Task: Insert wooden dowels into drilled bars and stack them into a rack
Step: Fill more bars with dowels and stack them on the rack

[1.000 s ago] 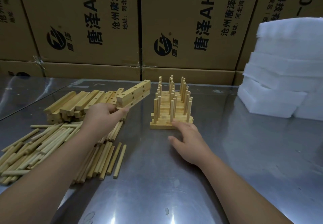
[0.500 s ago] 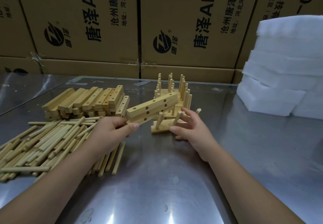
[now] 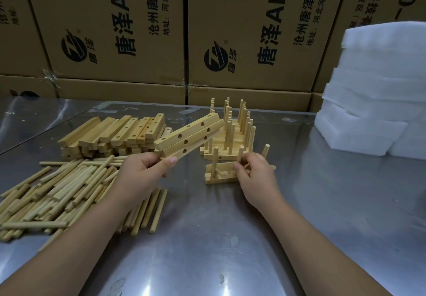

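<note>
My left hand (image 3: pixel 140 175) grips two drilled wooden bars (image 3: pixel 189 135) by their near end and holds them slanted above the table. My right hand (image 3: pixel 255 175) holds a bar with three upright dowels (image 3: pixel 219 173), which stands on the table in front of the rack. The rack (image 3: pixel 230 134) of stacked bars with many upright dowels sits just behind it. A stack of drilled bars (image 3: pixel 110 136) lies at the left. Loose dowels (image 3: pixel 60 194) are heaped in front of that stack.
The steel table (image 3: pixel 230 238) reaches to the near edge. Cardboard boxes (image 3: pixel 230 30) wall off the back. A pile of white foam sheets (image 3: pixel 378 92) stands at the right.
My left hand lifted two bars from the stack and carried them right, toward the rack. My right hand took the front dowelled bar off the rack and pulled it nearer.
</note>
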